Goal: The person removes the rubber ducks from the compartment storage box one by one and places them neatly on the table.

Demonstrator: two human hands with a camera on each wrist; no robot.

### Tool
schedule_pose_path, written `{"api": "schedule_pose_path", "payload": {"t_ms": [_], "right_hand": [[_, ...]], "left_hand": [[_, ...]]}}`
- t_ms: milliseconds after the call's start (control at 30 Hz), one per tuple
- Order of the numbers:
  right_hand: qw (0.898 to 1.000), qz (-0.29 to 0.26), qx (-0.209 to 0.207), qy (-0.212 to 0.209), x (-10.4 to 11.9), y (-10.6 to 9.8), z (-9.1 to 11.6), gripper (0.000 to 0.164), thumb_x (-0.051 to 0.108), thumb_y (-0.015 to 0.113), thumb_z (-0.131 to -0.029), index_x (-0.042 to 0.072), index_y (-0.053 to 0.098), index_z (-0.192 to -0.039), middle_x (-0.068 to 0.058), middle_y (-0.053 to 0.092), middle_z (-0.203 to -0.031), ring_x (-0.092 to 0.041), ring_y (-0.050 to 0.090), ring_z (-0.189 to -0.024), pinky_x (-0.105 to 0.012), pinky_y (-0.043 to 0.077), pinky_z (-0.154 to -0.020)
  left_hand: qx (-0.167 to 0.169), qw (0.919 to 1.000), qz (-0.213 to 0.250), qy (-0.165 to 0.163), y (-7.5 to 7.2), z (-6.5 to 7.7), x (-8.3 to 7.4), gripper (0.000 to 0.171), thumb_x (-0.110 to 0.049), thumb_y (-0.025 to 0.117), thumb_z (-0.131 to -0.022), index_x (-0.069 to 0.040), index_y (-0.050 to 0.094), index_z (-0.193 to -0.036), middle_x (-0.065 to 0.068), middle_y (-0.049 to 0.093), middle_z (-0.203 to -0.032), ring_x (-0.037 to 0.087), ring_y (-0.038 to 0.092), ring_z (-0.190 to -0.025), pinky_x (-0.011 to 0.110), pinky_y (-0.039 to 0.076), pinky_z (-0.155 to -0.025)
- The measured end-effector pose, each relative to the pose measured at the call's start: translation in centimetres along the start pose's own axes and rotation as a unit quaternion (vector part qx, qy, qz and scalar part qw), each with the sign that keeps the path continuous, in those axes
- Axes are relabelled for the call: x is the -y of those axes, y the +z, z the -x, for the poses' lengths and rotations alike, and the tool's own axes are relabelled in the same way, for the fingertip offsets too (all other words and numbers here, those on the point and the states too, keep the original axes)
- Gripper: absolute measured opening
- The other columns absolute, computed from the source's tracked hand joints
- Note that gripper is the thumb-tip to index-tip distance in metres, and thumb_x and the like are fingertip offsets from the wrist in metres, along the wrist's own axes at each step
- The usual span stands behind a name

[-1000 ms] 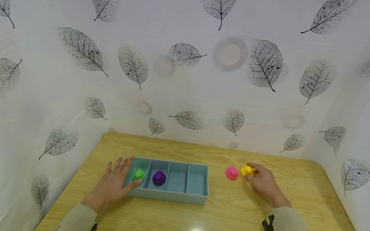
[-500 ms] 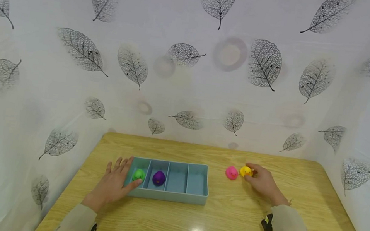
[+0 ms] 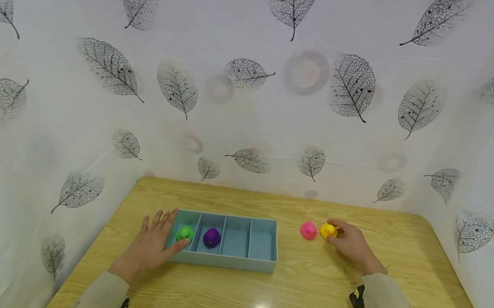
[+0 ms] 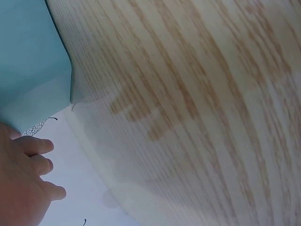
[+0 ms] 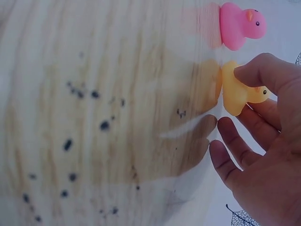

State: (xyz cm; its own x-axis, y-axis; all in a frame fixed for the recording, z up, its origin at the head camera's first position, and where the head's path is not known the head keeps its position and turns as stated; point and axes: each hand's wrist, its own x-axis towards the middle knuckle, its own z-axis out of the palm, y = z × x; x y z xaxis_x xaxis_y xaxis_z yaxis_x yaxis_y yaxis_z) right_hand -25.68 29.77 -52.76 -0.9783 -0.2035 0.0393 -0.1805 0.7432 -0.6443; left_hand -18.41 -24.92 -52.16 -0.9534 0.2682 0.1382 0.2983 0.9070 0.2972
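Note:
At the right of the head view, my right hand (image 3: 355, 246) holds a yellow rubber duck (image 3: 327, 230) between thumb and fingers. The right wrist view shows the duck (image 5: 233, 92) low at the tabletop, its thumb side covered. Just left of it stands a pink rubber duck (image 3: 309, 230). My left hand (image 3: 152, 243) rests, fingers spread, on the left end of a blue-grey divided tray (image 3: 223, 261). A green duck (image 3: 185, 233) sits in the leftmost compartment near my left thumb, and a purple duck (image 3: 212, 238) occupies the one beside it.
The tray's two right compartments (image 3: 264, 239) show bare floors. All of this stands on a wood-grain table (image 3: 302, 307), backed by a white curtain (image 3: 252, 113) with leaf prints. A small black object (image 3: 356, 297) shows at my right sleeve.
The yellow duck and my right hand have shifted very slightly, a little left and then down. My left hand, the tray and the other ducks stay as they were.

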Motion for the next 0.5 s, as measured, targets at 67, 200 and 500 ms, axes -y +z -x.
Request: {"api": "schedule_pose_path", "payload": {"t_ms": [67, 200, 500], "right_hand": [[1.000, 0.000, 0.002, 0.002, 0.04, 0.01, 0.02, 0.053, 0.013, 0.074, -0.094, -0.008, 0.060, -0.141, -0.032, 0.066, -0.134, -0.039, 0.066, -0.110, -0.052, 0.057, -0.094], [1.000, -0.001, 0.001, 0.005, -0.04, 0.08, 0.01, 0.053, 0.012, 0.074, -0.094, -0.007, 0.060, -0.141, -0.033, 0.065, -0.135, -0.042, 0.066, -0.113, -0.056, 0.057, -0.098], [1.000, -0.003, -0.001, 0.013, -0.30, 0.18, -0.01, 0.054, 0.013, 0.072, -0.093, -0.005, 0.060, -0.143, -0.032, 0.064, -0.138, -0.046, 0.064, -0.121, -0.059, 0.054, -0.102]], "left_hand": [[0.000, 1.0000, -0.002, 0.000, 0.05, -0.02, 0.03, 0.093, -0.060, 0.053, -0.104, -0.001, 0.017, -0.168, 0.032, 0.037, -0.164, 0.055, 0.025, -0.156, 0.079, 0.013, -0.123], [0.000, 1.0000, -0.005, 0.000, 0.13, -0.04, 0.08, 0.093, -0.060, 0.052, -0.104, -0.002, 0.017, -0.168, 0.031, 0.038, -0.164, 0.055, 0.026, -0.156, 0.079, 0.013, -0.123], [0.000, 1.0000, -0.008, -0.002, 0.09, -0.09, 0.04, 0.094, -0.060, 0.052, -0.104, -0.001, 0.018, -0.168, 0.031, 0.039, -0.164, 0.055, 0.026, -0.156, 0.079, 0.014, -0.122]]}}
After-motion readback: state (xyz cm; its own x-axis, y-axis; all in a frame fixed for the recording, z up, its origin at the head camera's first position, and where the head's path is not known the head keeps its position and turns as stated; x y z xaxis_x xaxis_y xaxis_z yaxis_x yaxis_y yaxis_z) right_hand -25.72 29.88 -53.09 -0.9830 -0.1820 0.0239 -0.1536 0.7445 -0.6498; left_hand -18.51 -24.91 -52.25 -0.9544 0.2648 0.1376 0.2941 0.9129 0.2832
